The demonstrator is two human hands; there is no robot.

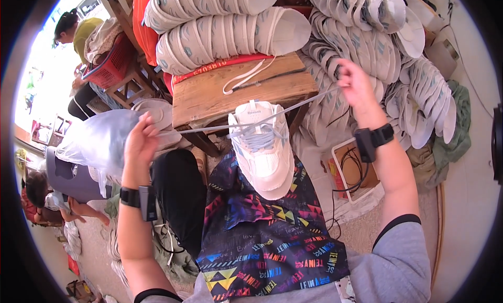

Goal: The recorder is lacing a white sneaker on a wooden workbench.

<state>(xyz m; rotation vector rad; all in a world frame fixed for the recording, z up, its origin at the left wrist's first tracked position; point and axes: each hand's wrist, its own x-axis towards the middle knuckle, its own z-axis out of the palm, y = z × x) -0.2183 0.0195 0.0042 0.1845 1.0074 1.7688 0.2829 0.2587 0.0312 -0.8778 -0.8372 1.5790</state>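
Note:
A white sneaker (264, 169) with pale blue-grey trim rests on my lap, toe toward me, its tongue against the wooden bench. Whether it has a sole is hidden. Grey lacing crosses its front, and the two long ends of the shoelace (309, 99) run out taut to either side. My left hand (141, 140) pinches one end, low on the left. Higher up on the right, my right hand (357, 85) grips the other end with curled fingers. Both hands are well apart from the shoe.
The wooden bench (209, 104) carries a white cord (236, 82), a thin dark strip (270, 78) and stacked shoe uppers (225, 41). More uppers (361, 41) pile up at right, above a white-rimmed box (356, 172) with black cable. A plastic bag (99, 140) lies left. Other people sit farther left.

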